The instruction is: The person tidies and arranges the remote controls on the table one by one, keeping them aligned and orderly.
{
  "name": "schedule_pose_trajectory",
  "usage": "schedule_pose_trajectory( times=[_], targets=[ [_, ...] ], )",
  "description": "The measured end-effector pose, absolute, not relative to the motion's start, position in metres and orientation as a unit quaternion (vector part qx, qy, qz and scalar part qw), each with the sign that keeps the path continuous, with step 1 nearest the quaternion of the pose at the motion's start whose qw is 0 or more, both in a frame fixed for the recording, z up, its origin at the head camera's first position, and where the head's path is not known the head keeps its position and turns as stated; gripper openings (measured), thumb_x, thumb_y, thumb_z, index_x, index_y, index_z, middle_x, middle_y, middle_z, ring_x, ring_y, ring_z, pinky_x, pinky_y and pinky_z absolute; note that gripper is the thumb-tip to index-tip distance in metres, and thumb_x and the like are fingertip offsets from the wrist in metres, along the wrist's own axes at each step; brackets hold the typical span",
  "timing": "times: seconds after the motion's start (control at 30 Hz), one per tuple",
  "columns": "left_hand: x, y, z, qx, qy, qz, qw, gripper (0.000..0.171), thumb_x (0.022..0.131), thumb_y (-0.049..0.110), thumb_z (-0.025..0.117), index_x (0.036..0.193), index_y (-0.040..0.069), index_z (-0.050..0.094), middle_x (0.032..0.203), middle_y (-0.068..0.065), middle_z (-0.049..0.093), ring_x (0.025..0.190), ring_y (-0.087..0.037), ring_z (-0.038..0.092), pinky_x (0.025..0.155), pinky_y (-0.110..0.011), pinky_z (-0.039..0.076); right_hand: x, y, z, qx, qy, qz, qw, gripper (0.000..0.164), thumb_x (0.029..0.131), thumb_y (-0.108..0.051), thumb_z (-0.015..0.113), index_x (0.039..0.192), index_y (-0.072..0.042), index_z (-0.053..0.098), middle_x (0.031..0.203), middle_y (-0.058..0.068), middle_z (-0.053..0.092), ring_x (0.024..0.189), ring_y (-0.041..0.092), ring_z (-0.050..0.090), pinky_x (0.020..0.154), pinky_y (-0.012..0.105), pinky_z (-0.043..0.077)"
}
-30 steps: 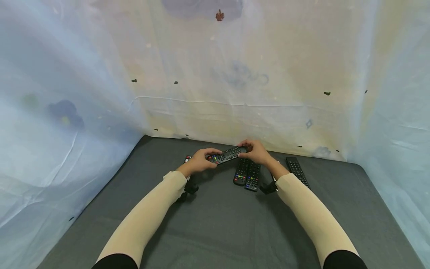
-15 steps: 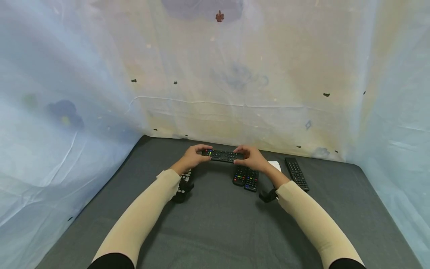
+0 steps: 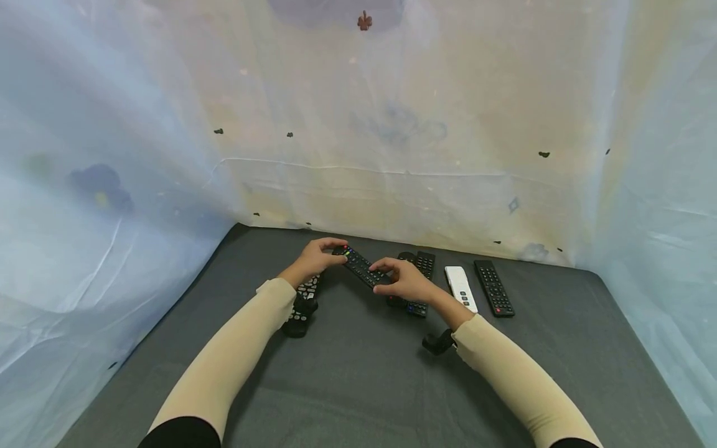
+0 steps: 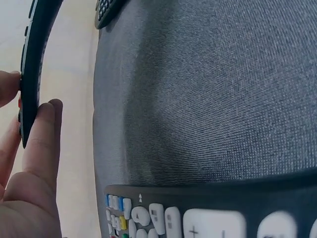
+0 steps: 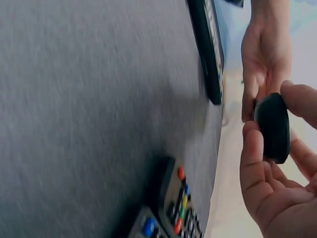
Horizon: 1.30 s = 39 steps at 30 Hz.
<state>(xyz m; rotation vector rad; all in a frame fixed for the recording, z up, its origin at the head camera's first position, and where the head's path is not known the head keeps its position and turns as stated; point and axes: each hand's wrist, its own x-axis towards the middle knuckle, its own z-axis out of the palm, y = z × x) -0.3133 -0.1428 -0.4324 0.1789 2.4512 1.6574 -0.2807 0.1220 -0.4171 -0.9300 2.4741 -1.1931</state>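
The black remote control [image 3: 358, 266] is up off the desk [image 3: 358, 386], held in the air between two hands, and it's a slim, dark bar studded with rows of small keys, dots of colour bunched at its left end. Side-on in the left wrist view, its body curves gently and thins to a narrow tip; the right wrist view gives us the other end, blunt and smooth. Under it, the desk wears grey cloth with a fine woven grain. Over on the left lies a remote with pale keys [image 3: 309, 287], chunky and raised, close by the left wrist. Two more dark ones, a round-ended remote [image 3: 407, 256] and a square-ended remote [image 3: 426, 264], lie side by side, partly hidden behind the right hand [image 3: 407, 283]; right of them, a glossy white remote [image 3: 461, 289] and another dark remote [image 3: 494, 289], both slanting. Now the grip: the left hand [image 3: 315, 258] pinches the coloured-key end, thumb against fingers, while the right hand clasps the opposite, nearer end the same way. Both forearms, in cream sleeves [image 3: 235, 354], reach forward and angle inward, and the remote slopes from upper left to lower right.
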Motion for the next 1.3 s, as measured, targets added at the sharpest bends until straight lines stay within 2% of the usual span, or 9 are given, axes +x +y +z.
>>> schedule_pose_trajectory(
  times=[0.3,0.4,0.5,0.6,0.73,0.83,0.93,1.13,1.3],
  targets=[
    [-0.318,-0.141,-0.438,0.048,0.842,0.530,0.092,0.042,0.086,0.024,0.073,0.126,0.018,0.064,0.136,-0.009,0.053,0.122,-0.029,0.050,0.090,-0.041,0.047,-0.264,0.107,-0.423,-0.317,0.838,-0.416,0.155,0.050,0.084,-0.018,0.076,0.129,-0.013,0.055,0.128,0.016,0.055,0.060,0.011,0.054,0.059,0.026,0.047],
    [-0.319,-0.139,-0.440,0.047,0.847,0.520,0.101,0.040,0.086,0.026,0.073,0.124,0.019,0.066,0.135,-0.010,0.054,0.118,-0.029,0.053,0.087,-0.039,0.048,-0.257,0.103,-0.425,-0.308,0.829,-0.432,0.177,0.052,0.084,-0.015,0.076,0.130,-0.013,0.053,0.128,0.016,0.053,0.064,0.013,0.056,0.060,0.026,0.048],
    [-0.319,-0.137,-0.440,0.052,0.852,0.509,0.113,0.037,0.086,0.028,0.073,0.122,0.020,0.068,0.134,-0.009,0.055,0.115,-0.028,0.055,0.084,-0.037,0.048,-0.250,0.097,-0.425,-0.305,0.812,-0.457,0.198,0.051,0.085,-0.012,0.074,0.131,-0.010,0.052,0.128,0.019,0.052,0.076,0.018,0.062,0.065,0.028,0.051],
    [-0.318,-0.135,-0.438,0.060,0.857,0.497,0.122,0.035,0.086,0.029,0.073,0.120,0.021,0.068,0.134,-0.008,0.055,0.118,-0.028,0.053,0.090,-0.041,0.046,-0.244,0.090,-0.427,-0.299,0.800,-0.477,0.209,0.049,0.085,-0.010,0.073,0.130,-0.008,0.052,0.125,0.021,0.052,0.088,0.023,0.066,0.071,0.030,0.054],
    [-0.315,-0.134,-0.435,0.068,0.860,0.489,0.127,0.035,0.087,0.028,0.072,0.120,0.022,0.068,0.137,-0.008,0.054,0.124,-0.030,0.050,0.101,-0.050,0.042,-0.238,0.080,-0.432,-0.275,0.796,-0.499,0.203,0.047,0.085,-0.009,0.073,0.128,-0.007,0.055,0.123,0.020,0.053,0.094,0.027,0.067,0.073,0.031,0.055],
    [-0.315,-0.134,-0.435,0.067,0.859,0.490,0.131,0.035,0.087,0.027,0.072,0.121,0.021,0.068,0.138,-0.008,0.053,0.125,-0.030,0.050,0.102,-0.051,0.041,-0.234,0.073,-0.438,-0.249,0.799,-0.511,0.195,0.047,0.083,-0.008,0.074,0.127,-0.008,0.056,0.122,0.019,0.053,0.091,0.025,0.067,0.070,0.030,0.055],
    [-0.316,-0.136,-0.437,0.066,0.861,0.486,0.135,0.034,0.087,0.026,0.071,0.121,0.020,0.068,0.138,-0.008,0.053,0.123,-0.030,0.051,0.098,-0.048,0.045,-0.231,0.067,-0.443,-0.226,0.806,-0.514,0.186,0.048,0.081,-0.008,0.076,0.125,-0.009,0.056,0.121,0.017,0.053,0.090,0.022,0.067,0.069,0.030,0.055],
    [-0.314,-0.136,-0.438,0.068,0.866,0.477,0.137,0.033,0.088,0.022,0.071,0.120,0.017,0.068,0.130,-0.010,0.058,0.110,-0.027,0.058,0.085,-0.038,0.050,-0.225,0.055,-0.449,-0.196,0.821,-0.510,0.167,0.047,0.077,-0.011,0.079,0.119,-0.009,0.057,0.120,0.019,0.055,0.089,0.020,0.066,0.072,0.033,0.055],
    [-0.313,-0.136,-0.438,0.077,0.883,0.447,0.122,0.029,0.088,0.018,0.070,0.117,0.016,0.070,0.130,-0.010,0.059,0.108,-0.026,0.060,0.083,-0.038,0.052,-0.225,0.045,-0.454,-0.193,0.820,-0.512,0.164,0.048,0.077,-0.012,0.079,0.120,-0.009,0.057,0.119,0.018,0.055,0.085,0.017,0.062,0.070,0.031,0.052]
  ],
)
